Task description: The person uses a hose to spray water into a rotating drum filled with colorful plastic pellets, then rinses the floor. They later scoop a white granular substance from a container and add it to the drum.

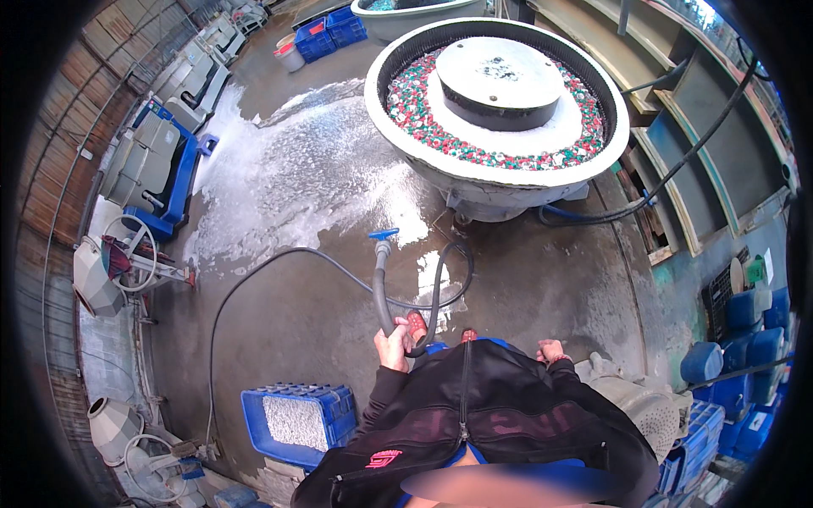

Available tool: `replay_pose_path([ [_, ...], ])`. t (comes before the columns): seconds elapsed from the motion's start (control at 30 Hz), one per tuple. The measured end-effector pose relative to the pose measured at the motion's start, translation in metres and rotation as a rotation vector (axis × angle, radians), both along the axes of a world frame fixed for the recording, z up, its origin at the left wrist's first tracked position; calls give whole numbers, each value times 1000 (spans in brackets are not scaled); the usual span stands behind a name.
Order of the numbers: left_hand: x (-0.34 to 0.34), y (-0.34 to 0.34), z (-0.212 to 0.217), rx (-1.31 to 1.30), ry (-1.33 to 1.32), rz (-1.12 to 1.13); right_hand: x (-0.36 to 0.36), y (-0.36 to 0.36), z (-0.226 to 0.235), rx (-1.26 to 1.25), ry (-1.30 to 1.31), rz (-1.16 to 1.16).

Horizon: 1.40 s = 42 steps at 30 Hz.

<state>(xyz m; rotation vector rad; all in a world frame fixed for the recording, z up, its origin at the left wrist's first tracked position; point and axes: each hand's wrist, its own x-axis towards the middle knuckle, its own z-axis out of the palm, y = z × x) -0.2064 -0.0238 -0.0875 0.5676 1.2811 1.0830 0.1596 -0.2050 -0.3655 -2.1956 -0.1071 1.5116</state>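
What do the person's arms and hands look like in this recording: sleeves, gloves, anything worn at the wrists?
Both arms are covered by the long sleeves of a black zip-front jacket with a pink mark low on its left side. The left hand and right hand are bare, without gloves. A thin reddish band seems to sit at the right wrist; no cables or tools are attached.

Grey hose (383,292) with blue valve (383,234); white tub (423,148) holds red, green, white chips (415,110); blue crate (254,415).

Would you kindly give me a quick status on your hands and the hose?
Left hand gripping grey hose, blue-valved nozzle up. Right hand empty at side. Hose loops across wet floor ahead of feet.
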Motion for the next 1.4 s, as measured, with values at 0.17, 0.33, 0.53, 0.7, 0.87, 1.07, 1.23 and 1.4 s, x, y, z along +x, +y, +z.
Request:
replay_pose_path([
  [0.17, 3, 6, -1, -16, -21, -26, -8, -14, -10, -44, 5, 40],
  [0.33, 4, 15, 4, -19, -7, -111, -24, -1, -11, -7, 43, -9],
  [0.53, 8, 20, 7, -27, 27, -138, -27, 26, -3, 41, 18, -18],
  [0.7, 4, 21, 2, -23, 25, -180, -19, 31, 3, 15, 4, 16],
  [0.87, 0, 19, -1, -6, 11, -210, -15, 26, 6, -15, -2, 54],
  [1.07, 6, 17, 2, -44, 56, -215, -7, 30, 8, -26, -12, 59],
  [1.23, 10, 18, 4, -21, 59, -233, -3, 37, 6, 14, -10, 49],
  [1.4, 11, 19, 4, -17, 34, -260, -4, 35, 11, 27, -25, 66],
])
